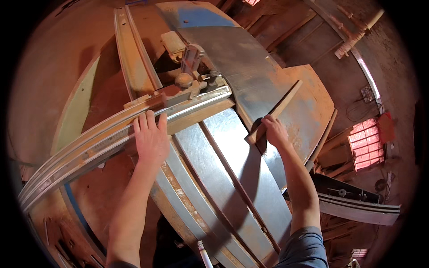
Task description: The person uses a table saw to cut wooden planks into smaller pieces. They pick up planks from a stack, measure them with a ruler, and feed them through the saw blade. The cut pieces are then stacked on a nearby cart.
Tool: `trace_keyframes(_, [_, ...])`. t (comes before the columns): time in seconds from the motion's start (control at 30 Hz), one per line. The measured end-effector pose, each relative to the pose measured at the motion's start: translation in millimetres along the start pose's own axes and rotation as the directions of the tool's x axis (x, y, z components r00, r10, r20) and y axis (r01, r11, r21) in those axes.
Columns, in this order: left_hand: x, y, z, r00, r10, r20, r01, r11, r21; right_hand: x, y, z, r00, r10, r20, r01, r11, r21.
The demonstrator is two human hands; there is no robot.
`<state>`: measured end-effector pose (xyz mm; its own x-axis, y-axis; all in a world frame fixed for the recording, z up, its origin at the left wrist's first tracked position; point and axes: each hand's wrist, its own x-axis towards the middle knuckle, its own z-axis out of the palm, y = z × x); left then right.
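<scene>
My left hand (152,136) lies with fingers outstretched over a long metal fence rail (192,106) that crosses a machine table. Nothing shows gripped in it. A pale wooden strip (208,112) runs along the near side of the rail. To the right, my right hand (274,130) is closed round the lower part of a narrow wooden stick (286,100), which slants up to the right over the metal tabletop (223,134). Its thumb side is partly hidden. The tabletop is bright, with long parallel slots and rust-brown patches.
Beyond the rail stand a clamp assembly with a round knob (183,80) and a dusty upright rail (132,49). A brown side panel (308,94) extends right. A grey beam (357,207) juts out at lower right. A white stick (204,255) with an ashy tip shows at the lower edge.
</scene>
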<state>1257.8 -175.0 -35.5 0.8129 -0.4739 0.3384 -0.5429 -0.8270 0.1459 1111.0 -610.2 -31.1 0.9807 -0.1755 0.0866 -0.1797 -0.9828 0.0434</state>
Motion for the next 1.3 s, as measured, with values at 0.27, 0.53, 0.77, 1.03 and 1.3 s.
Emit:
trace_keyframes(0.27, [3.0, 8.4, -6.4, 0.999, 0.027, 0.044, -0.028, 0.999, 0.031, -108.5, -103.7, -28.1, 0.995, 0.021, 0.095, -0.028, 0.998, 0.064])
trace_keyframes(0.53, [-0.9, 8.2, -4.6, 0.997, 0.08, 0.003, -0.08, 0.989, 0.125, -128.3, -177.6, -35.1, 0.993, -0.115, 0.007, 0.114, 0.993, 0.014])
trace_keyframes(0.77, [-2.3, 7.1, -9.3, 0.995, 0.095, -0.013, -0.093, 0.988, 0.123, -101.9, -239.1, -42.4, 0.98, -0.195, -0.026, 0.196, 0.979, 0.052])
trace_keyframes(1.03, [-1.2, 9.6, -25.4, 0.998, 0.024, 0.054, -0.023, 1.0, -0.014, -50.5, -301.2, -29.8, 0.979, -0.198, -0.05, 0.204, 0.952, 0.227])
trace_keyframes(1.3, [6.7, 17.3, -20.3, 0.99, -0.135, -0.041, 0.135, 0.991, 0.017, -29.8, -341.6, -15.4, 0.919, -0.202, -0.338, 0.319, 0.885, 0.34])
